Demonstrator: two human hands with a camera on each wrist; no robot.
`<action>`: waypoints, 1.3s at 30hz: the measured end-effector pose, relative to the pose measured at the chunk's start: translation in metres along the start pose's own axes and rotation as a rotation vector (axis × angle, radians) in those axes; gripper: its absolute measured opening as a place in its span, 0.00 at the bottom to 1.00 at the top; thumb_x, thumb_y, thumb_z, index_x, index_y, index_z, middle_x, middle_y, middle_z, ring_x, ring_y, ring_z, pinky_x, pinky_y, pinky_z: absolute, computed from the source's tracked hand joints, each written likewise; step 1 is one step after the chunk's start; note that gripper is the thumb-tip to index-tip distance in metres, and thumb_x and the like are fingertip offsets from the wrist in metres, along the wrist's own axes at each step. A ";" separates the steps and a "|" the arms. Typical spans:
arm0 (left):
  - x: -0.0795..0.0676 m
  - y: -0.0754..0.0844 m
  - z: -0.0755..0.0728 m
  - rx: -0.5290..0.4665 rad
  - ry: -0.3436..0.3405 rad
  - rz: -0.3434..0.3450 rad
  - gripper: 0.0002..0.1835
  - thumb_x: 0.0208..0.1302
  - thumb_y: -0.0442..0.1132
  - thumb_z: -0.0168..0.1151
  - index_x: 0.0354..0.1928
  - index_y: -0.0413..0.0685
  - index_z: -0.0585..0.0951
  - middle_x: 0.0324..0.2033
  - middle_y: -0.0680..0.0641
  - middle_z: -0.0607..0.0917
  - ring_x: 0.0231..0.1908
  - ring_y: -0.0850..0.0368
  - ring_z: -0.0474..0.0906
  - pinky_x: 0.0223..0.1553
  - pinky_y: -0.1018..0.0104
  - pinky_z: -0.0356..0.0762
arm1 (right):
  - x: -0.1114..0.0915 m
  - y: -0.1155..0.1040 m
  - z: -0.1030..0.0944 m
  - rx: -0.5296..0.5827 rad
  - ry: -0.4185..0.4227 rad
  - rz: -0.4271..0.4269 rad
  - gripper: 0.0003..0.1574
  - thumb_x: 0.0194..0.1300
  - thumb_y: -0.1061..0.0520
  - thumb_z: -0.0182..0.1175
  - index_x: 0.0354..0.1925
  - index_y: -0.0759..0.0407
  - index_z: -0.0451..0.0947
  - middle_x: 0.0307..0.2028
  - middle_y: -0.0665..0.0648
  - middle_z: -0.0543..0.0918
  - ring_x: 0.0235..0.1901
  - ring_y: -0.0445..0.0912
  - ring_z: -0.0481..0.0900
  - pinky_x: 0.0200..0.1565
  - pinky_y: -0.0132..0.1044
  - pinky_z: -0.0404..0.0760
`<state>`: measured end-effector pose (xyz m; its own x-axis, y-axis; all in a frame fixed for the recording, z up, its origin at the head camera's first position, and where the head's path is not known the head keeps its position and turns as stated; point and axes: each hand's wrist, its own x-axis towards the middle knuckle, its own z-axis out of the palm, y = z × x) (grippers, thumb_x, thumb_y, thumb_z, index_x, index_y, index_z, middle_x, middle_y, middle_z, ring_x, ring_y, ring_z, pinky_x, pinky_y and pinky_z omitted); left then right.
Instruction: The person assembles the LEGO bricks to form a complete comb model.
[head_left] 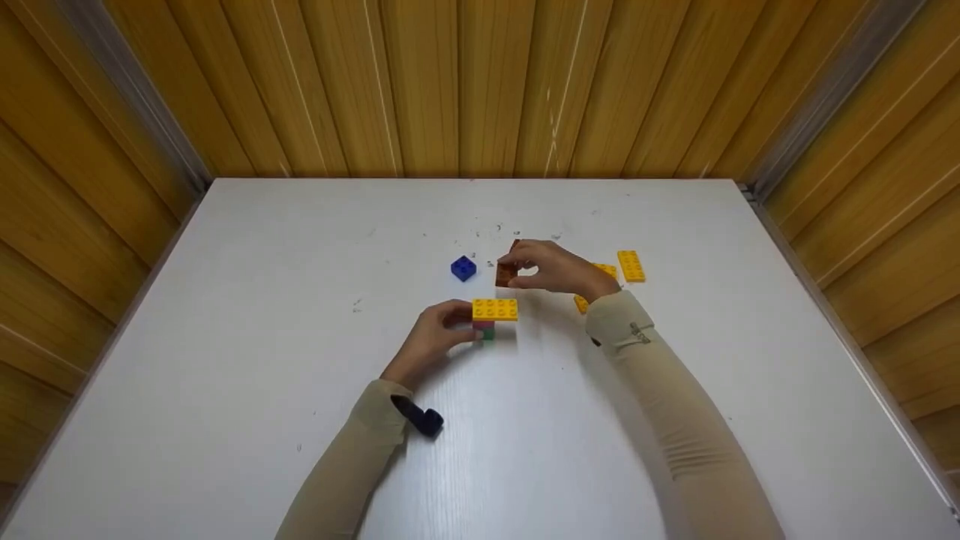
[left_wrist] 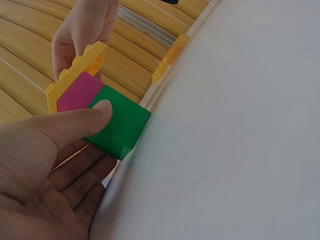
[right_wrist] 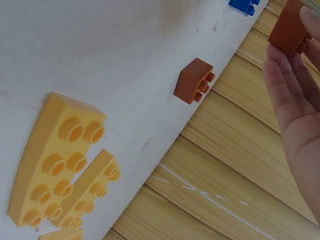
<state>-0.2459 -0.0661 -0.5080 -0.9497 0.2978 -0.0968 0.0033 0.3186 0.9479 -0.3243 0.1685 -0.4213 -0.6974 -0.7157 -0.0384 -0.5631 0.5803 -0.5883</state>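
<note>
My left hand [head_left: 433,334] grips a small stack of toy building bricks close over the white table. In the left wrist view its thumb presses the green brick [left_wrist: 122,120] at the bottom. Above that comes a magenta brick [left_wrist: 80,91], topped by a wide yellow brick [head_left: 495,310] that overhangs to one side. My right hand [head_left: 555,268] pinches a brown brick [right_wrist: 290,27] between thumb and fingers, farther back than the stack. A second brown brick [right_wrist: 194,81] sits on the table beyond, partly covered by the right hand in the head view.
A blue brick [head_left: 463,268] lies left of the right hand. Several yellow bricks lie to the right, one long brick [head_left: 631,265] in plain sight and others partly behind the right wrist. Wood-patterned walls [head_left: 420,90] border the white table [head_left: 285,247].
</note>
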 end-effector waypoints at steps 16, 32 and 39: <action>-0.001 0.002 0.000 -0.001 0.007 -0.025 0.22 0.57 0.39 0.69 0.55 0.53 0.79 0.51 0.52 0.83 0.54 0.56 0.78 0.63 0.58 0.71 | -0.002 -0.018 0.001 -0.024 -0.007 -0.064 0.26 0.65 0.56 0.62 0.60 0.62 0.75 0.49 0.60 0.79 0.52 0.53 0.77 0.58 0.50 0.77; 0.000 0.000 -0.001 0.006 0.009 0.000 0.19 0.57 0.39 0.69 0.52 0.53 0.80 0.50 0.51 0.84 0.53 0.55 0.78 0.63 0.58 0.71 | -0.005 -0.036 0.006 -0.055 -0.026 -0.147 0.23 0.65 0.55 0.62 0.57 0.59 0.77 0.48 0.57 0.80 0.51 0.49 0.78 0.57 0.42 0.78; -0.001 -0.001 -0.001 -0.019 0.004 0.039 0.20 0.56 0.38 0.70 0.52 0.50 0.81 0.49 0.49 0.84 0.52 0.54 0.79 0.61 0.57 0.72 | -0.005 -0.040 0.009 -0.044 -0.051 -0.174 0.24 0.65 0.56 0.62 0.57 0.61 0.77 0.48 0.58 0.80 0.50 0.49 0.80 0.56 0.44 0.79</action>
<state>-0.2454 -0.0677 -0.5084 -0.9501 0.3063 -0.0586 0.0343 0.2893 0.9566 -0.2941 0.1458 -0.4048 -0.5649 -0.8250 0.0188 -0.6931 0.4619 -0.5535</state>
